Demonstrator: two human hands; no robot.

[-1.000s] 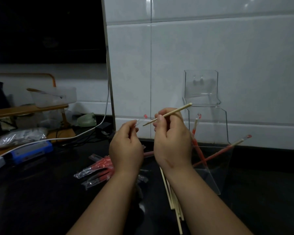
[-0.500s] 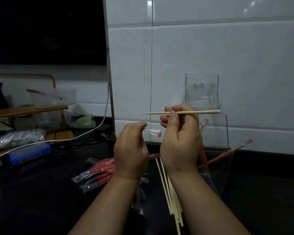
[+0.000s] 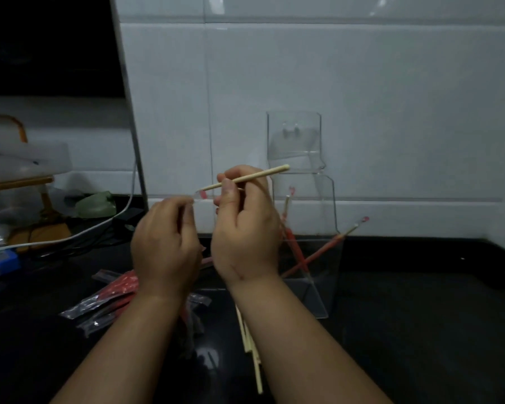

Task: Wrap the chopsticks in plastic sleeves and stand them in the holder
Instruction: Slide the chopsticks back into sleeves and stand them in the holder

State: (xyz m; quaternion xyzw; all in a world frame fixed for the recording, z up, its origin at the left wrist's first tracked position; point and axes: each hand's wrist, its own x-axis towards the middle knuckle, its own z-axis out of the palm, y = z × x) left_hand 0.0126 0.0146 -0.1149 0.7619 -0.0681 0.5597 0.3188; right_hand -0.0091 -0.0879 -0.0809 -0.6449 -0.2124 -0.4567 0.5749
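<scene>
Wood chopstick (image 3: 245,177): one, bare, held off the counter (image 3: 420,316) in the right hand (image 3: 245,228).
Right hand: thumb and fingertips pinch the chopstick near its middle; other fingers curled.
Left hand (image 3: 164,243): thumb and forefinger pinch the mouth end of one clear sleeve (image 3: 200,196) with a red mark at the tip. The rest of the sleeve is hidden behind the hand.
Axis: chopstick runs low-left to high-right. Thin tip points left at the left hand, butt points toward the holder (image 3: 303,214).
Key relation: tip lies just above the sleeve mouth. Touching or apart, cannot tell (blur). Judgement: the tip must drop into line with the mouth, then slide in. The left hand steadies and the right hand drives.
Holder: clear acrylic, on the counter against the tiled wall (image 3: 391,112), behind and right of the right hand.
Count, wrapped sticks (image 3: 296,249): two in the holder, red sleeves. One stands steep, one leans right over the rim.
Count, bare sticks (image 3: 247,336): at least three on the counter by the right forearm, partly hidden.
Count, spare sleeves (image 3: 108,298): loose pile left of the left forearm, number not readable.
Progress: judged early, third stick in hand.
</scene>
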